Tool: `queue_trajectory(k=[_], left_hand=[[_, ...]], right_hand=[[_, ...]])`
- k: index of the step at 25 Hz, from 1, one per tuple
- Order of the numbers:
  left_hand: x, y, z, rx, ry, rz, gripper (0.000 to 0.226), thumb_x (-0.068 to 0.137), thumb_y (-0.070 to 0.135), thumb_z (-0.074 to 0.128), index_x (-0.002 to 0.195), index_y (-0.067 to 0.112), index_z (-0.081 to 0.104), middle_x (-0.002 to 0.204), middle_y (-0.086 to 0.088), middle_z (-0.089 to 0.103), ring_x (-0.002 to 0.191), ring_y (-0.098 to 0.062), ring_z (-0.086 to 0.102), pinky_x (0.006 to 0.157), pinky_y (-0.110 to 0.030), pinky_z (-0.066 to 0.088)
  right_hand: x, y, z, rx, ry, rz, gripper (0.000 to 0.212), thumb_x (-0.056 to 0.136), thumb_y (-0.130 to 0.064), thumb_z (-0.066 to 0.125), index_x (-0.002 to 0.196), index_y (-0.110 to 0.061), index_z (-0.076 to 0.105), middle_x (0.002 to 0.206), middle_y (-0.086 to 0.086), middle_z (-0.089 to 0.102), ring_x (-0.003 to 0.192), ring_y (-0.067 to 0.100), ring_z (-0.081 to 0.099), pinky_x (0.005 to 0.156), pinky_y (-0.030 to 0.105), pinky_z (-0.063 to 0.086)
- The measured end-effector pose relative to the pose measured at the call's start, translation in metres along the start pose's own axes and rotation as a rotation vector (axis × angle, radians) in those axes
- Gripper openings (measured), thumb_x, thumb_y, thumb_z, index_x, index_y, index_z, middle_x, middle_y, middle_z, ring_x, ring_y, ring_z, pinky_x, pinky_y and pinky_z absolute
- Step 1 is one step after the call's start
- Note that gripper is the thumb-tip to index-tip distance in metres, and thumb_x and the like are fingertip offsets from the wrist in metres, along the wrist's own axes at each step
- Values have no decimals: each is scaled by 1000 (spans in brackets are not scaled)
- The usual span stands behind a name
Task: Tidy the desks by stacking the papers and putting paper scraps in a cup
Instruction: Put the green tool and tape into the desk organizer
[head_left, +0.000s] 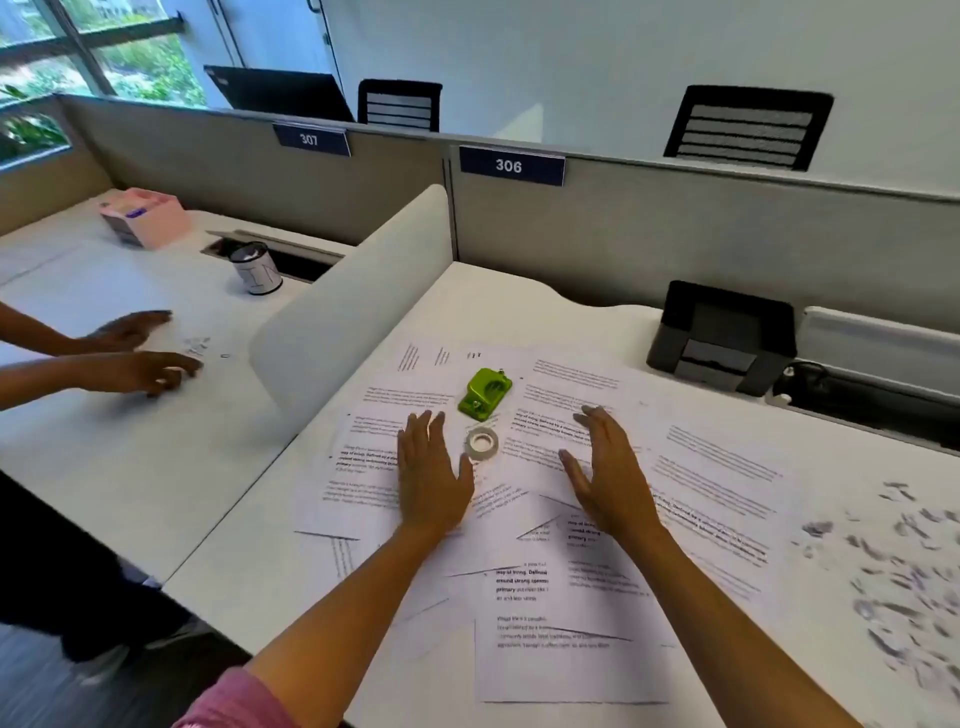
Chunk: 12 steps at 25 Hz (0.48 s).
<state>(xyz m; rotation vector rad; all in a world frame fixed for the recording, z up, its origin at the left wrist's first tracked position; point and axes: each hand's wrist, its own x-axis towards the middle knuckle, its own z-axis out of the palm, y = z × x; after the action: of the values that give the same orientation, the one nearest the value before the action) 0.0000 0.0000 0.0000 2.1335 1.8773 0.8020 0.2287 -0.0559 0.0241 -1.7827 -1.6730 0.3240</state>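
A tape roll (482, 442) and green punch (484, 392) sat between the hands; scraps (898, 566) littered the desk's right side.

Dark blue rectangular plate (511, 166) on the grey partition is reading "306"; its twin plate (310, 139) is reading "307". Bold print on the scattered white paper sheets (522, 580) is showing "around strong".

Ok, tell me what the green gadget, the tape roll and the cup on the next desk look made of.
Green gadget: likely moulded plastic, glossy, going by its bright uniform colour and rounded edges.
Tape roll: whitish ring, probably translucent plastic tape on a core; too blurred to be sure.
Cup: pale printed wall, dark rim; paper or ceramic, cannot tell.
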Motion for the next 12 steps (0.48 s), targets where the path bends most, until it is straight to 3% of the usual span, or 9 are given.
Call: queue_trajectory(k=[5, 8, 12], left_hand=[[-2, -23, -7, 43, 35, -371, 60, 84, 31, 70, 135, 11, 46, 135, -11, 46, 126, -29, 40, 104, -42, 34], [0, -30, -8, 94, 21, -434, 53, 86, 37, 68, 126, 7, 51, 125, -13, 51, 116, -30, 45, 95, -41, 38], [4, -37, -9, 32, 53, -448, 29, 91, 28, 63, 106, 4, 68, 103, -15, 62, 102, -32, 49, 84, -41, 40]], right_hand=[[-15, 5, 18, 38, -92, 27, 51, 98, -36, 55, 143, -14, 43, 151, 4, 40, 141, 19, 35, 116, 33, 31], [-19, 6, 23, 58, -87, 19, 48, 97, -34, 56, 140, -16, 45, 147, 3, 43, 136, 18, 39, 113, 31, 35], [-21, 0, 24, 90, -96, 12, 42, 97, -30, 57, 136, -16, 48, 141, 1, 47, 131, 14, 41, 108, 24, 33]])
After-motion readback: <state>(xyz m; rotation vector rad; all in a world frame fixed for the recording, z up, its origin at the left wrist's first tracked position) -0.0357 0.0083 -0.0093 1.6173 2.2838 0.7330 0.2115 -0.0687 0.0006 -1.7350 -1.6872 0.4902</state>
